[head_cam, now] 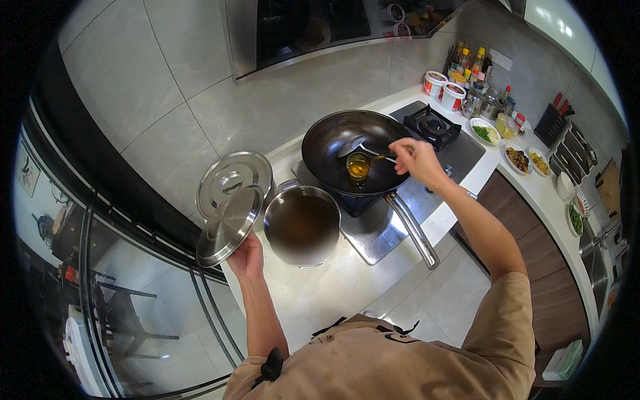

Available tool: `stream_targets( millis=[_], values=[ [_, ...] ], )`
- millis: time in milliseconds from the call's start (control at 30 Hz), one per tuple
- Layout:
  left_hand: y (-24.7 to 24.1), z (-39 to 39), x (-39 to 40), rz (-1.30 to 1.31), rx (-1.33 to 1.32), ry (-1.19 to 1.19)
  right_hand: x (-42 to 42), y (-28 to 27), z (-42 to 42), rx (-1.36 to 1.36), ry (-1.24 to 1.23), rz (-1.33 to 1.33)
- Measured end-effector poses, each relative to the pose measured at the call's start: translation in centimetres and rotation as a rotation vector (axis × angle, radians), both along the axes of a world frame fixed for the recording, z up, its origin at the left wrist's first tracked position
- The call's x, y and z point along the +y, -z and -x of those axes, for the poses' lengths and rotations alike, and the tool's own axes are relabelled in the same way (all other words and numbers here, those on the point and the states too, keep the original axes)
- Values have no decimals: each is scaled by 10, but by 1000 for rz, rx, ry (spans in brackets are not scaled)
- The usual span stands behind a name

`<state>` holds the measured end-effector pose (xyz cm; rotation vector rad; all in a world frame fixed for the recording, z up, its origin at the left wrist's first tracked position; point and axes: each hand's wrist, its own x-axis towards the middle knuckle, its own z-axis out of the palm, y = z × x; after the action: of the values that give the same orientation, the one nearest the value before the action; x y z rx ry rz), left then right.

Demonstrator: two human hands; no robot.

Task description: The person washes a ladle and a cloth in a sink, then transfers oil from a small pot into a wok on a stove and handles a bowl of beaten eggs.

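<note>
My left hand (247,256) grips a stainless steel pot lid (231,227), tilted beside an uncovered steel pot (272,220). The pot's contents look dark and blurred. My right hand (415,159) is closed on the handle of a small ladle (359,166) with yellow oil in its cup. The ladle hangs over a dark wok (325,132) on the stove. Inside the wok rests a metal spatula (351,146), its handle running towards my right hand. The wok's steel handle (414,232) points towards me.
Another steel lid (245,167) stands behind the held one. At the right is a second burner (431,125). Beyond it are white tubs (453,97), seasoning bottles (477,60), plates of chopped food (517,159) and a knife block (549,122). A range hood (320,35) overhangs the stove.
</note>
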<state>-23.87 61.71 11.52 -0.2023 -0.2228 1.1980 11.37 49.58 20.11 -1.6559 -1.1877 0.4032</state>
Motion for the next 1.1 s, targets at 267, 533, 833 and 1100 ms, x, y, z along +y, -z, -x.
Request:
stream_targets(
  millis=[267, 533, 833, 1100],
  values=[
    [0, -5, -4, 5, -27, 40, -39, 13, 29, -1042, -301, -142],
    [0, -16, -13, -5, 6, 69, -35, 8, 19, -29, 70, -144],
    [0, -12, -24, -103, 44, 69, -39, -55, 41, 377, -11, -199],
    [-4, -5, -27, -49, -4, 72, -23, -24, 108, -83, -307, -85]
  ],
)
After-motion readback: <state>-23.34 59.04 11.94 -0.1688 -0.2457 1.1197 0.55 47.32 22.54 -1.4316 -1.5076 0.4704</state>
